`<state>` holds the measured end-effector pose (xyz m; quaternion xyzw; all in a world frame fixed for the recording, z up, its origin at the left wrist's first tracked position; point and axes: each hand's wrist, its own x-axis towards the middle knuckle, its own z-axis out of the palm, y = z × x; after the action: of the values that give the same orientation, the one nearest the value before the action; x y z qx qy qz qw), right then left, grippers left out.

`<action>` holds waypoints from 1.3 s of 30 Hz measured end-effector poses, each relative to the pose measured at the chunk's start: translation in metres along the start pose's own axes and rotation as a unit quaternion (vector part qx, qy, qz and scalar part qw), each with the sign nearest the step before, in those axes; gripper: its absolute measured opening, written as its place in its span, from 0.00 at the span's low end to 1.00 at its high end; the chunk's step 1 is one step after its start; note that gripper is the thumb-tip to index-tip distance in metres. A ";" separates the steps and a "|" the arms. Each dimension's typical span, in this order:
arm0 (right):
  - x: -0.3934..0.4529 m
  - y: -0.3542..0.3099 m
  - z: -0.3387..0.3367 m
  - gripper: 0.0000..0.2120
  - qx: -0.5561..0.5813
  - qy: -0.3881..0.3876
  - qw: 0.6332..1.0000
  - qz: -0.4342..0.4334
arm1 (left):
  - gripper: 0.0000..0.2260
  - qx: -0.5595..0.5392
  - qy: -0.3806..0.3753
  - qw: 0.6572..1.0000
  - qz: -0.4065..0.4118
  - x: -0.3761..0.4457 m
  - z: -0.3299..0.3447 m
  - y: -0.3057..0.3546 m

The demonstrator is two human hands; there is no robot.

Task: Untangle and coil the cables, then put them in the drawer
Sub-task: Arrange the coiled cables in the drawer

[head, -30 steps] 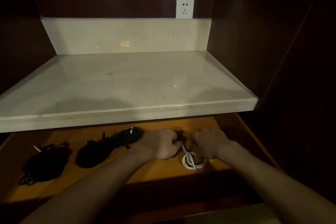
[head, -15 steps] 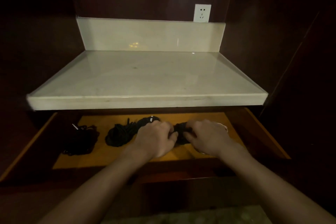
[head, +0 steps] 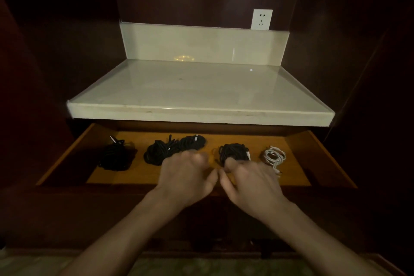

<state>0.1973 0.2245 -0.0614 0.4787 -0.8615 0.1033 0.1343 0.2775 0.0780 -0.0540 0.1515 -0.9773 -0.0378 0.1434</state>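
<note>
An open wooden drawer (head: 74, 152) holds several coiled cables in a row. At the left lies a black coil (head: 116, 158), then a larger black coil (head: 172, 148), then a smaller black coil (head: 234, 151), and at the right a white coil (head: 274, 157). My left hand (head: 187, 175) hovers over the drawer's front, fingers loosely curled, holding nothing. My right hand (head: 248, 180) is beside it, just in front of the smaller black coil, fingers relaxed and empty. Both hands are blurred by motion.
A pale stone counter (head: 201, 96) overhangs the drawer's back. A white wall socket (head: 261, 19) sits above its backsplash. Dark wood panels close in on both sides. The drawer's dark front rail (head: 112, 195) runs below my hands.
Both hands have let go of the smaller black coil and drawn back toward the drawer's front. The white coil, hidden under my right hand before, now lies uncovered at the right.
</note>
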 end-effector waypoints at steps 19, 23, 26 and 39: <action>-0.021 0.018 0.039 0.17 -0.018 0.091 0.995 -0.028 | 0.15 -0.012 0.000 1.000 -0.019 -0.039 0.012 -0.002; -0.010 0.022 0.046 0.17 -0.018 0.089 0.996 -0.014 | 0.13 -0.049 0.060 0.997 0.020 -0.034 0.027 -0.017; 0.002 0.026 0.051 0.15 -0.025 0.079 0.997 -0.008 | 0.12 -0.038 0.089 0.995 0.025 -0.022 0.038 -0.023; 0.049 0.038 0.065 0.11 -0.034 0.035 0.996 0.070 | 0.16 -0.063 0.098 0.993 -0.013 0.024 0.049 -0.067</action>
<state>0.1315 0.1851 -0.1083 0.4089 -0.8905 0.0994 0.1730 0.2602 0.0079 -0.1027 0.1578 -0.9520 -0.0860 0.2477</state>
